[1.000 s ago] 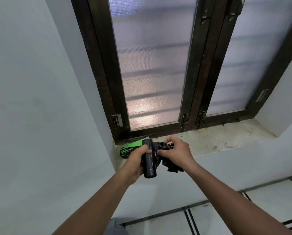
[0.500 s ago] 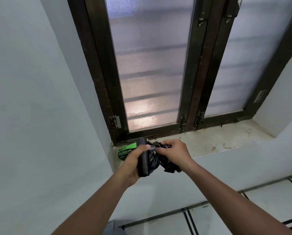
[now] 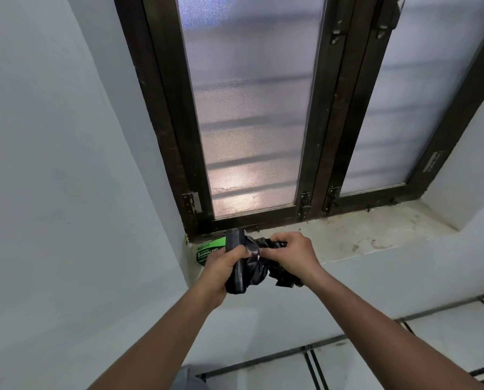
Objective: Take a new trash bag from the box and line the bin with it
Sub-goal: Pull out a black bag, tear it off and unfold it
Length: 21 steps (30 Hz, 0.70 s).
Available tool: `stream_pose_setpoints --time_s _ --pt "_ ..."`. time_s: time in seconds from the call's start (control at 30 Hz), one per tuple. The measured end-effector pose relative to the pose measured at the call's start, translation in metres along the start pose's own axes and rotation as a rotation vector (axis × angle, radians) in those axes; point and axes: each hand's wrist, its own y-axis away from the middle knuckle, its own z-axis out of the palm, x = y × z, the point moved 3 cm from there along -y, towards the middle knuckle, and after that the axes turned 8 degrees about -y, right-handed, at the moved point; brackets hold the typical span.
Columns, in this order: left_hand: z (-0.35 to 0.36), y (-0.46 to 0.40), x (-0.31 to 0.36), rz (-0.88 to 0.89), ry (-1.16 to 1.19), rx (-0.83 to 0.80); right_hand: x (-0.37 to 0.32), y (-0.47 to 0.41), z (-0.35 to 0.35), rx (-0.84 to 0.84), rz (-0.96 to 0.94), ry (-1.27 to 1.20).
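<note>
Left hand (image 3: 219, 267) fisted around black trash bag roll (image 3: 236, 264), right hand (image 3: 293, 253) pinching its loose crumpled end over windowsill (image 3: 376, 235) near green box (image 3: 208, 249); film probably light, limp, slippery, tearable, so grip near perforation.
</note>
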Motion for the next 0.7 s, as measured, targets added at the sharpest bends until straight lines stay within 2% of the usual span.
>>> stream_pose_setpoints --time_s 0.1,0.33,0.43,0.53,0.6,0.7 --pt "0.002 0.003 0.003 0.047 0.005 -0.047 0.003 -0.002 0.002 -0.004 0.052 0.005" --pt "0.002 0.007 -0.003 0.065 0.105 -0.166 0.011 -0.006 0.002 -0.021 0.231 -0.171" --pt "0.000 0.005 -0.002 0.064 0.086 -0.124 0.014 -0.004 0.000 -0.141 0.257 -0.325" --pt "-0.005 -0.001 0.001 0.071 0.052 0.001 0.009 0.000 -0.007 -0.330 0.252 -0.421" --pt "-0.009 -0.002 0.003 0.062 0.002 0.096 0.004 0.003 -0.010 -0.406 0.238 -0.321" --pt "-0.010 -0.001 0.006 0.109 -0.127 0.154 0.002 0.002 -0.010 -0.306 0.171 0.000"
